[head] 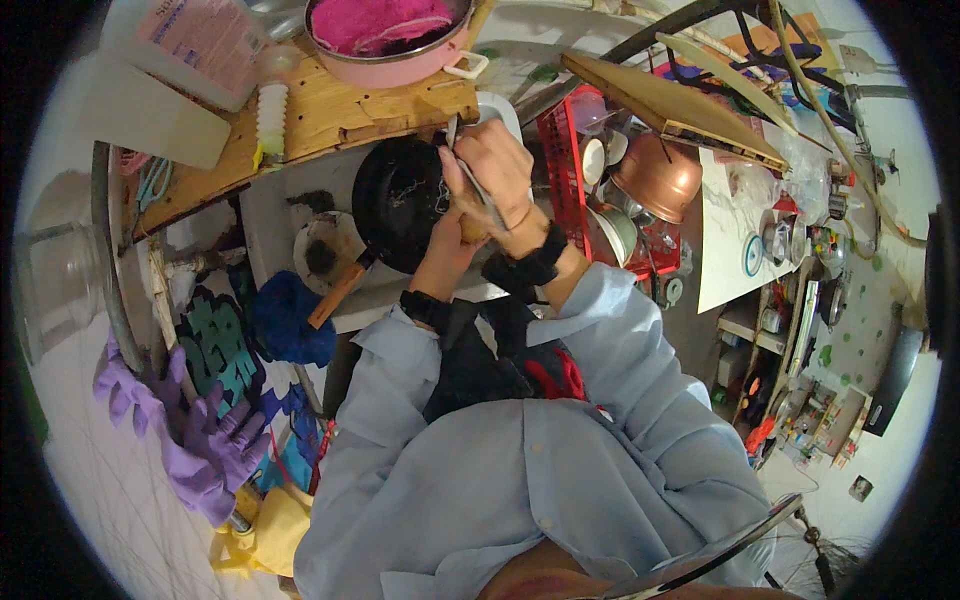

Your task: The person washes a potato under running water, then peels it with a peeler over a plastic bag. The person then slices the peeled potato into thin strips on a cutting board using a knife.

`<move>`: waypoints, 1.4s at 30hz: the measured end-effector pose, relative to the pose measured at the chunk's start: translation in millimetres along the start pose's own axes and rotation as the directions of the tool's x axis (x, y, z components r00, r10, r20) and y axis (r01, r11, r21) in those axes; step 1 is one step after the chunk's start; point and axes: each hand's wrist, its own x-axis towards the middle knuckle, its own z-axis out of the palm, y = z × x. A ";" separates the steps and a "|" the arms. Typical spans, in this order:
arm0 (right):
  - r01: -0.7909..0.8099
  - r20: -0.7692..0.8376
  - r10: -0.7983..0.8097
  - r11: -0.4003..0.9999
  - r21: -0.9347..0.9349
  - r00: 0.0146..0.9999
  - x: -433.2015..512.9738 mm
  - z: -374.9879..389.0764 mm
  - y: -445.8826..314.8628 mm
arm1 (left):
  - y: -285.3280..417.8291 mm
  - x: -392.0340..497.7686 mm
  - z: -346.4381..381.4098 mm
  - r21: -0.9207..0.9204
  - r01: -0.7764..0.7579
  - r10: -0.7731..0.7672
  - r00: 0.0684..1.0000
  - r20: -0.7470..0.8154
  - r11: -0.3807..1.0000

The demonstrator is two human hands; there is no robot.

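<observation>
My right hand (499, 169) is closed around a metal tool (478, 184), perhaps a knife or peeler, whose kind is blurred. Just below it, my left hand (448, 251) holds a small yellowish-brown roundish item (472, 228), partly hidden by the fingers. Both hands are over the right rim of a black frying pan (390, 202) with a wooden handle (337, 294). Thin pale shreds lie in the pan, which rests in a sink (266, 217). Left of the pan is a light bowl (307, 259) with a dark patch inside.
A wooden board (375, 105) spans the sink's far side, bearing a pink pot (390, 67) and plastic containers. A red dish rack (562, 172) with bowls and a copper-coloured pot (658, 176) stands at right. Purple rubber gloves (202, 442) hang at lower left.
</observation>
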 end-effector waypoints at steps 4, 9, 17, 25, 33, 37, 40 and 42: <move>0.023 0.133 -0.052 0.977 0.210 0.990 1.7 -16.2 14.0 | 7.4 4.2 5.5 -0.663 0.313 -0.401 0.916 0.021 0.680; -0.304 -0.109 0.334 0.926 0.224 0.936 -27.3 -34.0 3.9 | -7.7 2.5 3.6 -0.116 0.002 0.001 1.000 0.024 0.993; -0.889 -0.075 0.982 -0.124 0.442 -0.174 -162.7 -2.2 -4.4 | -26.9 15.3 10.1 -0.472 0.393 -0.542 0.808 -0.234 0.789; -0.976 -0.021 0.998 -0.048 0.210 -0.054 -186.7 29.3 -2.3 | -30.7 -11.5 12.7 0.303 0.232 -0.064 0.877 -0.476 0.924; -0.880 0.438 0.869 -0.377 0.290 -0.228 -194.8 8.1 22.3 | -42.5 -1.8 -5.6 0.171 0.548 -0.449 0.798 -0.402 0.819; -0.880 0.563 0.817 -0.353 0.318 -0.124 -183.4 -6.5 27.9 | -41.1 -9.6 -21.2 -0.435 0.729 -0.755 0.638 0.151 0.528; -0.812 0.566 0.779 -0.499 0.302 -0.269 -178.0 -6.2 33.4 | -38.2 -16.3 -13.3 -0.524 0.692 -0.698 0.677 0.234 0.496; -0.828 0.518 0.807 -0.479 0.292 -0.285 -180.3 -1.4 35.9 | -36.4 -14.6 -3.9 -0.258 0.693 -0.733 0.671 -0.109 0.673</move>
